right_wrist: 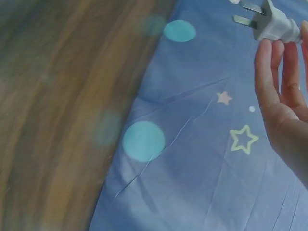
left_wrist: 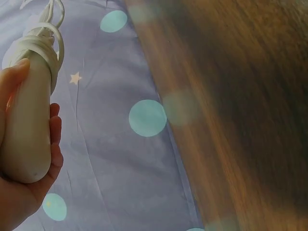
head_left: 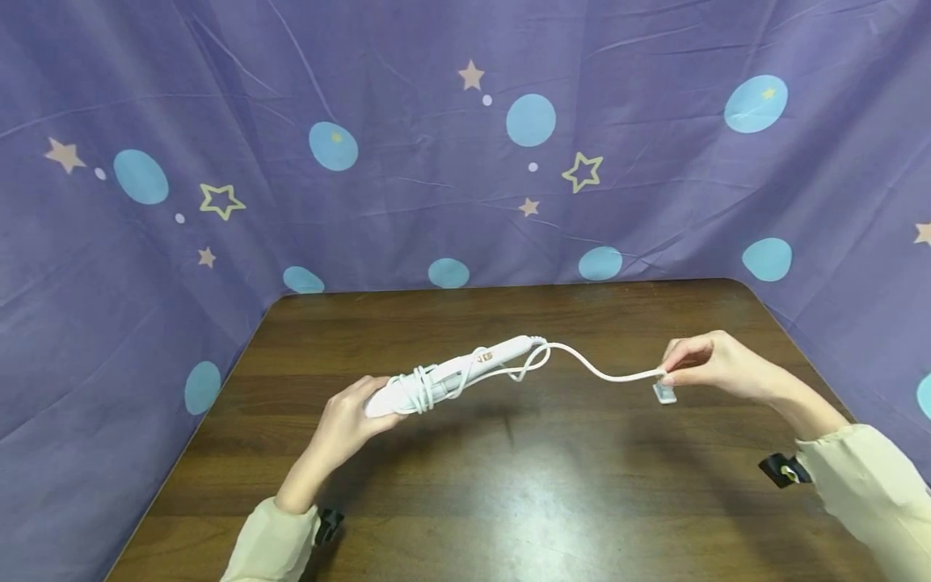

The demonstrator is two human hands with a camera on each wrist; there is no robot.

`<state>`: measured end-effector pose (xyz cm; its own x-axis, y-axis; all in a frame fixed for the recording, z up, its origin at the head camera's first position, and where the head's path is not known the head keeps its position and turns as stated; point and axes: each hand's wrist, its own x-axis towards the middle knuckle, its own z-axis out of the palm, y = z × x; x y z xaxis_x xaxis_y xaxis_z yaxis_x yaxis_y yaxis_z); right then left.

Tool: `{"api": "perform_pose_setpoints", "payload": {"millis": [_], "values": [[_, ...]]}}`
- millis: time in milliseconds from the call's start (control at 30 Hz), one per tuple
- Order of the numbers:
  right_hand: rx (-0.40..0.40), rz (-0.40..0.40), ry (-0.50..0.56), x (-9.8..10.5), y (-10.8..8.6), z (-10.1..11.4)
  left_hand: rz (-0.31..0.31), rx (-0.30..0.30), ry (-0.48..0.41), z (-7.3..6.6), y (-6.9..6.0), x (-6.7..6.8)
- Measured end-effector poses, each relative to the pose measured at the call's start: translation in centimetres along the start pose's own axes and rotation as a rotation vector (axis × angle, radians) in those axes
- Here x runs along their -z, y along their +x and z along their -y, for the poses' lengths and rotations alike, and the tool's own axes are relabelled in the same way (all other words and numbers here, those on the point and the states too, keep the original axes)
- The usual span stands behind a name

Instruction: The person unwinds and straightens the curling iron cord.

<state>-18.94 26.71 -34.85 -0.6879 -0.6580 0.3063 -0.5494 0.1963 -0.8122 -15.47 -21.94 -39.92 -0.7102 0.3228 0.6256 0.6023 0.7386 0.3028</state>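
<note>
A white hair straightener [head_left: 502, 350] is held above the table, tilted with its cord end up and to the right. My left hand [head_left: 354, 414] grips its rounded far end, the thumb and fingers on opposite sides in the left wrist view. Several loops of white cord [head_left: 419, 390] are wound round the body just past that hand. From the other end the loose cord runs in a wavy line to my right hand [head_left: 716, 365], which pinches the plug [right_wrist: 274, 23] by its cord end. Two flat metal prongs point away from the fingers in the right wrist view.
The brown wooden table [head_left: 436, 501] reflects light near its front middle. Behind it and at both sides hangs a purple curtain [head_left: 407, 194] with stars and blue spots. Black straps [head_left: 784, 470] are at the cuffs of the pale sleeves.
</note>
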Motion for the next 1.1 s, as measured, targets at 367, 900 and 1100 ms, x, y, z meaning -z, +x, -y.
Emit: {"api": "perform_pose_setpoints", "payload": {"millis": [367,900,1100], "values": [[-0.042,0.076,-0.025,-2.0,-2.9,-2.9,-0.030,0.010,-0.005,-0.1,-0.1,0.4],[-0.090,0.036,-0.203,-4.3,-4.7,-5.7,-0.052,-0.034,0.005,-0.3,0.0,0.4],[-0.134,0.001,-0.313,-4.2,-4.9,-6.6,-0.047,-0.031,-0.007,-0.4,0.0,0.3]]}}
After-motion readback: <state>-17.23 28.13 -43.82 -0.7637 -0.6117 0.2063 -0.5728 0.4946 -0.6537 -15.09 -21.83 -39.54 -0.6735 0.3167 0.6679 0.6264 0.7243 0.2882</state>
